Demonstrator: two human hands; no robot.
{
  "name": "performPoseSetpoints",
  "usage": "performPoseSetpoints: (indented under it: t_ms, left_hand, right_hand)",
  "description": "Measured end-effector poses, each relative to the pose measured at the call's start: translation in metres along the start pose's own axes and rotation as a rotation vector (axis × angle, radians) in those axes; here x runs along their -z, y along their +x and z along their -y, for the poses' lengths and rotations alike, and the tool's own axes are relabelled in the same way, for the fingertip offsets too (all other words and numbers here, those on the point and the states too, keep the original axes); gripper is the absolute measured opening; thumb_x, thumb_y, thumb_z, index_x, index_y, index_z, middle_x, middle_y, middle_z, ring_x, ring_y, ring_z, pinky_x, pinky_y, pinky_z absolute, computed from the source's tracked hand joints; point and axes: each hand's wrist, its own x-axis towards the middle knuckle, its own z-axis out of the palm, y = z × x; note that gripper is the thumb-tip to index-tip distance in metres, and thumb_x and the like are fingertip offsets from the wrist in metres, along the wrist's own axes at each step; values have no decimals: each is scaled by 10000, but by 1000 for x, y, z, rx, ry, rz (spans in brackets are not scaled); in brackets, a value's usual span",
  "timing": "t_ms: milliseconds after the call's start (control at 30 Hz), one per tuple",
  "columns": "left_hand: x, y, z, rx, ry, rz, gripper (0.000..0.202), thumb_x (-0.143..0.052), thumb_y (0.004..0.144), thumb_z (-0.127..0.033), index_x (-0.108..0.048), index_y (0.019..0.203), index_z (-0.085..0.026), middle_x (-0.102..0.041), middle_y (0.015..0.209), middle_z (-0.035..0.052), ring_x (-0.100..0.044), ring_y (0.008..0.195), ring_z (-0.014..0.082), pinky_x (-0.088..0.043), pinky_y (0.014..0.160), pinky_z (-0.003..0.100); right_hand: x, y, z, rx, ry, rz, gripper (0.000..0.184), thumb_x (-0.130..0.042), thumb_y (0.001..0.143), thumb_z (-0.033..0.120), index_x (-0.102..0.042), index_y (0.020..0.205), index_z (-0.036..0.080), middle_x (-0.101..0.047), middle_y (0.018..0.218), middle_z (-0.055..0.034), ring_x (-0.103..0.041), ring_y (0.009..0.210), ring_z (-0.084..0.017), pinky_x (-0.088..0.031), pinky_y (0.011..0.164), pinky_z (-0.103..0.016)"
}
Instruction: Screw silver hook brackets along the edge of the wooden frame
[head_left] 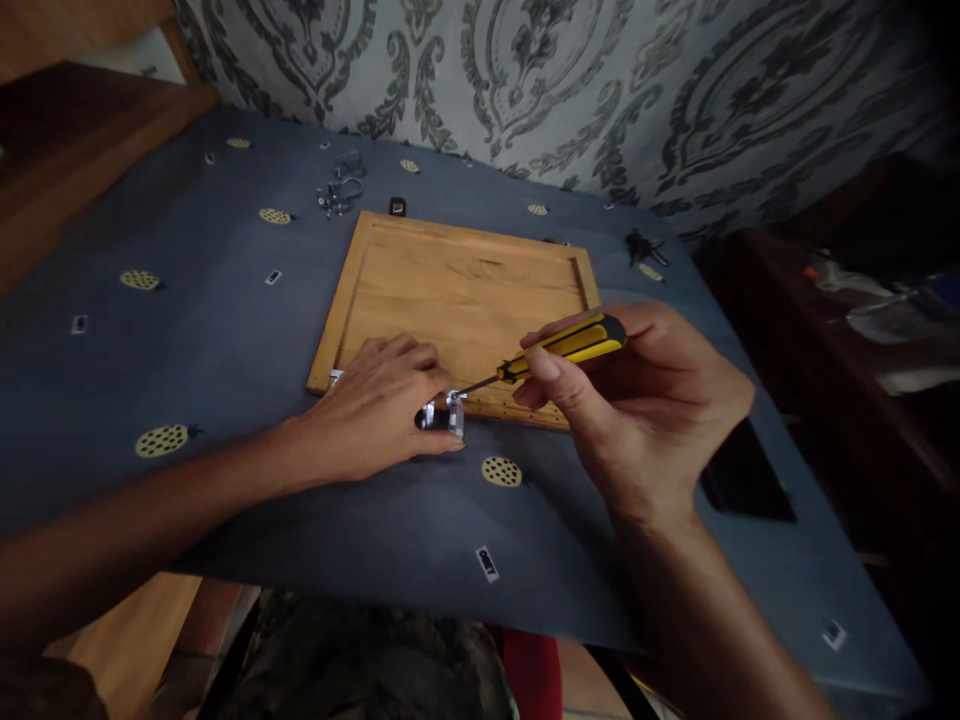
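Note:
A wooden panel (450, 275) with a raised frame lies flat on the table, with small holes along its near edge. My left hand (382, 405) rests over that edge, thumb and fingers closed around a shiny metal bracket (456, 418). In my right hand (645, 400) is a yellow and black screwdriver (562, 348), pinched by the handle and slanting down to the left. Its tip meets the top of the bracket, where a screw head may sit, too small to make out. Another bit of metal (335, 377) shows at the panel's near left corner, partly behind my left hand.
A dark blue tablecloth (210, 350) with printed pineapples covers the table. Loose metal hardware (341, 190) and a small black square item (397, 207) lie beyond the panel. A black tool-like object (643, 247) lies back right, and a flat black object (750, 475) lies right of my right wrist.

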Motion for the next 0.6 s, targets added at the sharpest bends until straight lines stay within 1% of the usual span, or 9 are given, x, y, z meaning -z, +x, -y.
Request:
performPoseSetpoints:
  t_ms: [67, 167, 233, 300, 400, 467, 533, 600]
  left_hand:
    - [0, 0, 0, -6, 0, -4, 349, -785, 868, -513, -751, 1015, -198, -674, 1016, 59, -594, 1054, 280, -428, 903, 404]
    - [1, 0, 0, -8, -5, -6, 347, -791, 865, -509, -752, 1021, -201, -675, 1020, 57, -593, 1057, 280, -428, 906, 406]
    - [1, 1, 0, -6, -8, -1, 347, -797, 863, -502, -755, 1026, -199, -674, 1022, 60, -592, 1063, 285, -428, 908, 412]
    - [1, 1, 0, -5, -10, 4, 355, -801, 861, -501, -755, 1036, -196, -673, 1022, 63, -592, 1067, 292, -429, 907, 420]
    - [1, 1, 0, 4, -8, 9, 358, -798, 862, -508, -756, 1040, -200, -671, 1018, 63, -591, 1062, 294, -429, 904, 426]
    - [1, 1, 0, 10, -12, 14, 350, -794, 866, -505, -755, 1046, -207, -673, 1030, 61, -588, 1066, 293, -426, 906, 427]
    - [1, 0, -1, 9, -22, 17, 341, -790, 872, -497, -752, 1056, -212, -675, 1050, 59, -585, 1078, 292, -423, 909, 424]
    - [1, 0, -1, 10, -27, 14, 334, -792, 871, -492, -750, 1035, -205, -674, 1041, 58, -586, 1071, 288, -422, 904, 417]
  right_hand:
    - [3, 1, 1, -17, -9, 32, 222, -928, 733, 328, -728, 815, 273, -727, 794, 27, -645, 529, -117, -572, 479, -265]
    - [8, 4, 4, -39, -36, 116, 170, -874, 801, 360, -756, 886, 271, -771, 902, -6, -665, 576, -133, -601, 520, -300]
    - [11, 5, 6, -24, -48, 179, 129, -842, 836, 354, -760, 862, 258, -786, 925, -25, -686, 613, -149, -614, 540, -314]
    - [12, 6, 6, 3, -47, 206, 116, -834, 844, 336, -756, 814, 256, -786, 911, -29, -696, 636, -157, -613, 540, -313]
    - [10, 5, 4, 29, -26, 176, 92, -842, 839, 315, -760, 834, 274, -761, 868, -9, -670, 596, -143, -586, 508, -301]
    - [7, 3, 1, 42, -22, 141, 117, -865, 815, 312, -761, 863, 292, -731, 826, 11, -644, 559, -134, -563, 488, -299]
    - [4, 2, -1, 73, -29, 111, 157, -896, 779, 312, -754, 845, 297, -706, 776, 23, -630, 542, -135, -551, 475, -300]
    - [2, 0, -1, 109, -43, 46, 168, -904, 766, 312, -746, 819, 292, -703, 756, 19, -635, 553, -145, -554, 472, -303]
